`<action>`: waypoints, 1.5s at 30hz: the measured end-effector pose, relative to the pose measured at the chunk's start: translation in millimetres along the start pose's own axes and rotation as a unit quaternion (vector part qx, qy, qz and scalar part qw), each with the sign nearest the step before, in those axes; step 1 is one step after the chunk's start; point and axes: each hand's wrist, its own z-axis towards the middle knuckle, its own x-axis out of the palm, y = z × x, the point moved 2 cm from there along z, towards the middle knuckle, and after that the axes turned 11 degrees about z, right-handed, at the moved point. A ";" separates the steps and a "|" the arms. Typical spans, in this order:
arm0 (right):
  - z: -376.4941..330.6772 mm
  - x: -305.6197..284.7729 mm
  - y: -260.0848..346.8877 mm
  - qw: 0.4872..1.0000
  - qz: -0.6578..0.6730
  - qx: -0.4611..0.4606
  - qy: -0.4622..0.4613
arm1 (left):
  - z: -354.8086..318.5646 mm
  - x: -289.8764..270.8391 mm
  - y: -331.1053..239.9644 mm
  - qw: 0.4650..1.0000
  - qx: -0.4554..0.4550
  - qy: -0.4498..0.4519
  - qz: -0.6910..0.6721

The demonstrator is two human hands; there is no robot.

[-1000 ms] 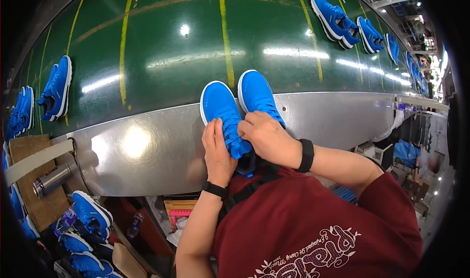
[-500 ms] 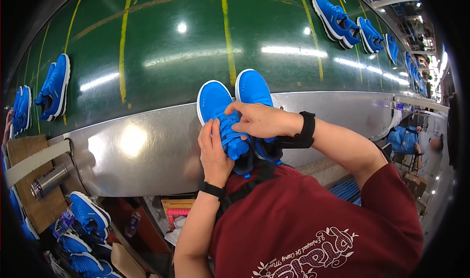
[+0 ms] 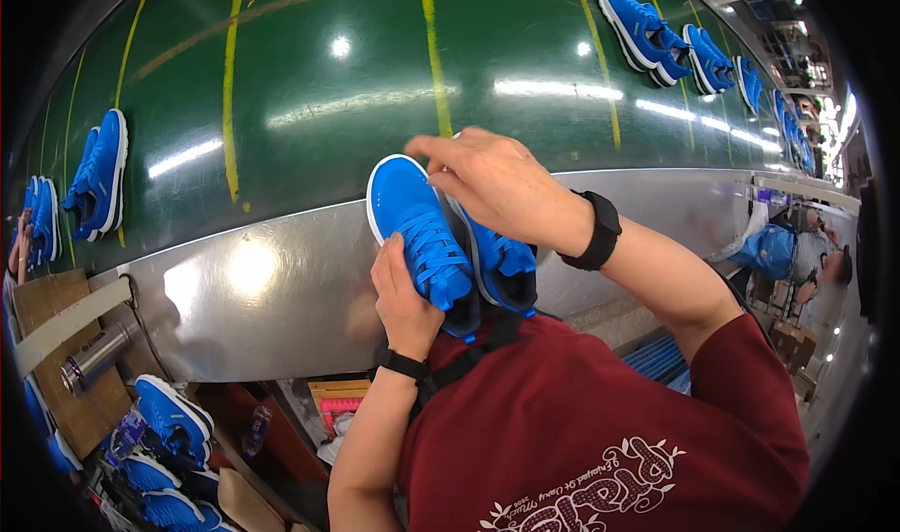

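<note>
- The green conveyor belt (image 3: 309,91) fills the upper half of the frame, with yellow stripes running up it; a steel worktop (image 3: 244,288) curves as a band across the middle, just below it.
- A pair of blue shoes (image 3: 441,241) sits at the centre of the frame, toes pointing up toward the belt and heels down toward your chest, so their long axis runs bottom to top.
- Your right hand (image 3: 502,185) lies over the right shoe (image 3: 502,265), palm down, fingers (image 3: 441,149) stretched toward the upper left across its toe; they rest loosely, not clenched.
- Your left hand (image 3: 403,293) cups the left shoe (image 3: 417,227) from its left side near the heel, fingers curled round it in a grasp.
- The left shoe lies wholly in view, up and to the right of your left hand's fingers; the right shoe's toe is hidden beneath your right hand.
- Both shoes are bright blue with blue laces, white sole edges and dark collars, touching side by side.
- More blue shoes (image 3: 98,176) ride the belt at the left edge and upper right.
</note>
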 end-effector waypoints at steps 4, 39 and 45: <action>-17.6 19.6 9.2 0.991 0.057 -0.003 0.119 | -1.9 1.6 3.2 0.999 -0.033 -0.003 -0.022; -46.7 47.0 19.7 0.996 0.035 0.004 0.079 | -2.8 0.3 21.2 0.998 -0.044 -0.022 -0.037; -66.6 70.0 27.4 0.996 -0.060 -0.068 0.015 | -2.5 -2.5 23.8 0.998 -0.038 -0.025 -0.043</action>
